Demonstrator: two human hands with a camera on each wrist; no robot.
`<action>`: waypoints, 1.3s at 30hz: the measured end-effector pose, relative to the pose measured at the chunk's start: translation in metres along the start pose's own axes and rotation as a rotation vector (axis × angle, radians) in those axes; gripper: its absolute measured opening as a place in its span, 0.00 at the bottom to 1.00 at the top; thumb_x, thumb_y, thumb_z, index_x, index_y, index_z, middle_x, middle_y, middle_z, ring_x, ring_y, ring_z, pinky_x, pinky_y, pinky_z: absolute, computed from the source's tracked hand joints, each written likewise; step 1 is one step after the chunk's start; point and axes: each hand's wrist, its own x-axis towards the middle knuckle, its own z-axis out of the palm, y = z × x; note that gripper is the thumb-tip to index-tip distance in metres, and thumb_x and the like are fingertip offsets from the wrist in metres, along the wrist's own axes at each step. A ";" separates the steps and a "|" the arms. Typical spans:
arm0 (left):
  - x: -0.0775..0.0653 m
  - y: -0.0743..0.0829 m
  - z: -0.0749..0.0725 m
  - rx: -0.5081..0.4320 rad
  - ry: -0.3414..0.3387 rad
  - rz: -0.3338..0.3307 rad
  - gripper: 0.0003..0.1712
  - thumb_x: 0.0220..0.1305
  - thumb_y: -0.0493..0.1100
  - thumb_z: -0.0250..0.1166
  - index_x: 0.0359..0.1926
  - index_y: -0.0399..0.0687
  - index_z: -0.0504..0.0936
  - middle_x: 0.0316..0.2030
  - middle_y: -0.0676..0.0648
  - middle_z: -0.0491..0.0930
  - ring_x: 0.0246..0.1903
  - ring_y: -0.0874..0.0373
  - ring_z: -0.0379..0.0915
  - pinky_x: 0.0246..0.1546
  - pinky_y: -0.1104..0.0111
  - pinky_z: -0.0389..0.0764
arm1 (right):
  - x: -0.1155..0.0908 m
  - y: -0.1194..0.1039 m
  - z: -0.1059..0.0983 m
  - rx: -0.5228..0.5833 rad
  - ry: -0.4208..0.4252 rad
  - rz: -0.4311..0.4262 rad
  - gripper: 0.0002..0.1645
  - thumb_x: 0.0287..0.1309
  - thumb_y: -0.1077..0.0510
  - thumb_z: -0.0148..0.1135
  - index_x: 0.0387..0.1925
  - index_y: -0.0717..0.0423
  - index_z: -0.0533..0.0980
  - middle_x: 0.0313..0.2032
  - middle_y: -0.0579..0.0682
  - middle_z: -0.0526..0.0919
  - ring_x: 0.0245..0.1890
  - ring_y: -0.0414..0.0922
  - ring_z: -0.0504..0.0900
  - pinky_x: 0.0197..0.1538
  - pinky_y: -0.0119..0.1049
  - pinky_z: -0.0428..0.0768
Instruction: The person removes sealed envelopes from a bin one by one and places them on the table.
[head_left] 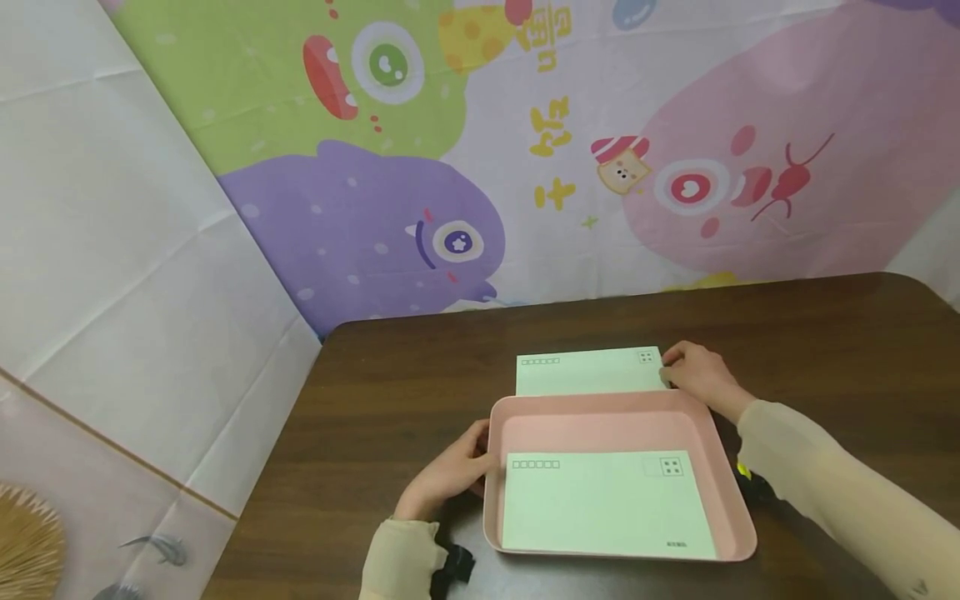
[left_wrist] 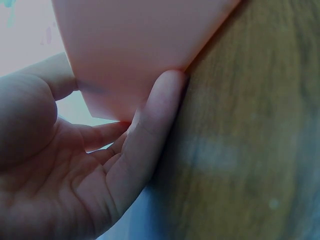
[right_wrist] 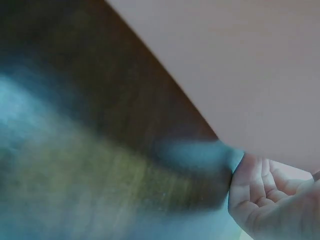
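A pink tray [head_left: 600, 425] lies on the dark wooden table with a pale green envelope [head_left: 603, 508] in its front part. My left hand [head_left: 450, 467] grips the tray's left wall, thumb at the rim and fingers along the outside. In the left wrist view, fingers of the left hand [left_wrist: 95, 145] curl against the tray's wall [left_wrist: 135, 55]. Behind the tray is another pale green envelope [head_left: 588, 373], its lower part hidden by the tray. My right hand [head_left: 701, 377] pinches that envelope's right edge. The tray partly covers the right hand [right_wrist: 272, 195] in the right wrist view.
The wooden table [head_left: 390, 417] has a rounded far edge against a cartoon-printed cloth [head_left: 585, 150]. Black wrist straps [head_left: 457, 565] show at both wrists. A straw-coloured round thing [head_left: 30, 542] is at the lower left, off the table.
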 end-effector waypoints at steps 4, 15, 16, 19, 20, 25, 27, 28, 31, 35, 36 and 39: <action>0.000 -0.002 0.001 0.001 -0.004 0.000 0.33 0.62 0.49 0.57 0.64 0.44 0.56 0.43 0.41 0.69 0.35 0.55 0.72 0.28 0.62 0.80 | -0.009 0.000 -0.001 -0.006 -0.007 -0.085 0.20 0.60 0.56 0.51 0.48 0.68 0.68 0.40 0.62 0.75 0.39 0.53 0.74 0.39 0.43 0.74; 0.000 -0.004 0.001 0.018 0.006 -0.014 0.34 0.61 0.51 0.58 0.64 0.45 0.57 0.42 0.43 0.69 0.35 0.54 0.71 0.29 0.62 0.80 | -0.040 -0.017 -0.012 -0.171 0.087 -0.356 0.11 0.56 0.62 0.56 0.40 0.62 0.75 0.33 0.51 0.78 0.32 0.45 0.75 0.36 0.40 0.75; 0.000 -0.004 0.001 0.018 0.007 -0.014 0.34 0.61 0.51 0.58 0.64 0.45 0.57 0.42 0.43 0.69 0.35 0.54 0.71 0.29 0.62 0.80 | -0.043 -0.018 -0.012 -0.188 0.089 -0.375 0.10 0.55 0.62 0.56 0.40 0.62 0.76 0.32 0.50 0.78 0.31 0.44 0.75 0.35 0.40 0.74; 0.000 -0.004 0.000 0.018 0.005 -0.011 0.34 0.61 0.51 0.58 0.64 0.44 0.57 0.42 0.43 0.68 0.35 0.54 0.71 0.28 0.62 0.80 | -0.053 -0.022 -0.011 -0.242 0.082 -0.418 0.08 0.53 0.63 0.58 0.37 0.58 0.78 0.30 0.47 0.78 0.29 0.42 0.73 0.34 0.38 0.74; 0.000 -0.004 0.000 0.016 0.004 -0.010 0.34 0.61 0.51 0.58 0.64 0.44 0.57 0.42 0.43 0.68 0.35 0.54 0.71 0.28 0.62 0.80 | -0.056 -0.022 -0.010 -0.256 0.073 -0.432 0.08 0.52 0.63 0.58 0.36 0.57 0.78 0.29 0.46 0.78 0.28 0.41 0.73 0.33 0.37 0.73; 0.000 -0.003 0.000 0.005 0.000 -0.001 0.34 0.61 0.50 0.58 0.64 0.44 0.57 0.42 0.42 0.69 0.35 0.55 0.72 0.28 0.62 0.80 | -0.067 -0.024 -0.005 -0.309 -0.014 -0.456 0.09 0.50 0.61 0.62 0.36 0.56 0.79 0.28 0.43 0.77 0.26 0.38 0.71 0.29 0.33 0.72; 0.000 -0.004 0.000 0.004 -0.001 -0.003 0.34 0.62 0.50 0.57 0.64 0.45 0.57 0.42 0.42 0.69 0.35 0.55 0.72 0.28 0.62 0.80 | -0.071 -0.025 -0.003 -0.334 -0.060 -0.450 0.10 0.50 0.57 0.63 0.37 0.54 0.79 0.28 0.41 0.77 0.25 0.37 0.70 0.28 0.32 0.71; 0.001 -0.004 0.000 0.005 -0.002 -0.003 0.34 0.62 0.50 0.57 0.64 0.45 0.57 0.42 0.42 0.69 0.35 0.55 0.72 0.28 0.62 0.80 | -0.073 -0.024 -0.002 -0.351 -0.081 -0.451 0.12 0.49 0.55 0.65 0.37 0.53 0.78 0.28 0.41 0.76 0.25 0.36 0.69 0.28 0.31 0.70; 0.000 -0.002 0.000 0.006 -0.006 0.002 0.33 0.62 0.49 0.57 0.64 0.44 0.56 0.43 0.42 0.69 0.35 0.56 0.71 0.28 0.63 0.80 | -0.078 -0.023 0.000 -0.405 -0.121 -0.481 0.18 0.45 0.47 0.67 0.37 0.51 0.77 0.28 0.39 0.74 0.25 0.35 0.67 0.28 0.31 0.68; -0.004 0.006 0.000 -0.001 -0.012 0.006 0.32 0.63 0.46 0.56 0.64 0.41 0.56 0.42 0.40 0.68 0.35 0.55 0.70 0.28 0.62 0.80 | -0.083 -0.019 0.003 -0.474 -0.136 -0.531 0.24 0.37 0.38 0.69 0.34 0.46 0.75 0.25 0.36 0.69 0.24 0.33 0.64 0.28 0.30 0.64; -0.006 0.010 0.000 -0.003 -0.015 0.007 0.32 0.63 0.46 0.56 0.64 0.40 0.56 0.42 0.40 0.68 0.35 0.55 0.70 0.28 0.62 0.80 | -0.084 -0.018 0.005 -0.492 -0.139 -0.541 0.25 0.36 0.36 0.69 0.34 0.45 0.75 0.24 0.36 0.68 0.24 0.33 0.63 0.29 0.31 0.63; -0.012 0.021 0.000 -0.010 -0.023 0.007 0.32 0.64 0.44 0.55 0.64 0.38 0.55 0.42 0.39 0.68 0.35 0.54 0.71 0.28 0.62 0.80 | -0.086 -0.016 0.008 -0.546 -0.146 -0.542 0.28 0.32 0.32 0.68 0.33 0.43 0.74 0.25 0.34 0.68 0.26 0.33 0.64 0.34 0.35 0.67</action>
